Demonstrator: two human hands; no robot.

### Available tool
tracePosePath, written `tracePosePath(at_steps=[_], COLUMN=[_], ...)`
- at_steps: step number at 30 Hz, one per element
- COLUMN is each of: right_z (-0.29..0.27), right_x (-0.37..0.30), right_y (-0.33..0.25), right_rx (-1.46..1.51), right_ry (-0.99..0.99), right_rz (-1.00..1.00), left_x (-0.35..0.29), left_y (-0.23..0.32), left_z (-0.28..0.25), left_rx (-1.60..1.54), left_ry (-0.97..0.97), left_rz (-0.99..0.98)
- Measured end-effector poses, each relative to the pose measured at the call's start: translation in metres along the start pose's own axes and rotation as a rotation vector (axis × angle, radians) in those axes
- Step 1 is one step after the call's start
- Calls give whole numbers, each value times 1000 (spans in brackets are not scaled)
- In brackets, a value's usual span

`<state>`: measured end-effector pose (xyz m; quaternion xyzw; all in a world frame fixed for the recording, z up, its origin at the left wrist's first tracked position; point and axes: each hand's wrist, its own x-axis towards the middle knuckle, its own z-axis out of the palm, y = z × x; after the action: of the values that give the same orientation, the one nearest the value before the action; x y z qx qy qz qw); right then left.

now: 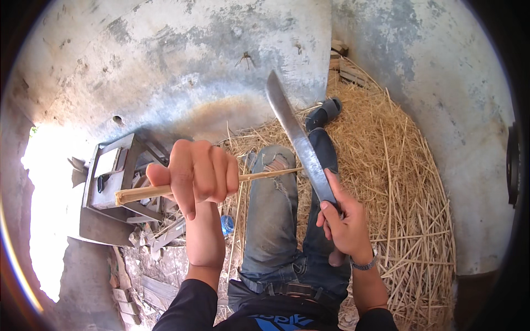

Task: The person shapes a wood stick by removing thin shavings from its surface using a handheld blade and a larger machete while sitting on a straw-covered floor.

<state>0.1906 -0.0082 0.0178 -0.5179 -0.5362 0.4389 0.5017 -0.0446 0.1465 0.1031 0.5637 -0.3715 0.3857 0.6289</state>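
My left hand (201, 171) is closed round a pale wooden stick (143, 193), held crosswise above my thighs. One thick, squared end juts out left of the fist; the thinner end tapers away to the right. In my right hand (348, 223) is a machete (298, 135), its broad grey blade pointing up and away to the far left. The stick's thin tip reaches the near side of the blade; whether they touch I cannot tell. Most of the machete's handle is hidden by my fingers, its rounded butt showing below the palm.
My outstretched legs in worn jeans (273, 215) lie beneath both hands. A heap of straw and thin sticks (392, 182) spreads along the right. At left stands a wooden table (113, 182) with things on it, near scattered wood scraps (165, 237). A stained plaster wall (182, 60) closes the far side.
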Motion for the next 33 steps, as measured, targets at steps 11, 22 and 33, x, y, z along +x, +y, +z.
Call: tracePosePath(at_steps=[11, 22, 33], right_z=[23, 25, 23], right_x=[-45, -55, -44], right_y=[-40, -40, -27], right_rx=[-240, -562, -766], right_ry=[169, 85, -104], right_rz=[-386, -608, -308], left_x=[1, -3, -10], left_y=[-8, -8, -5], left_z=[4, 15, 12], left_rx=[188, 253, 265], left_ry=[344, 279, 367], left_rz=[179, 139, 225])
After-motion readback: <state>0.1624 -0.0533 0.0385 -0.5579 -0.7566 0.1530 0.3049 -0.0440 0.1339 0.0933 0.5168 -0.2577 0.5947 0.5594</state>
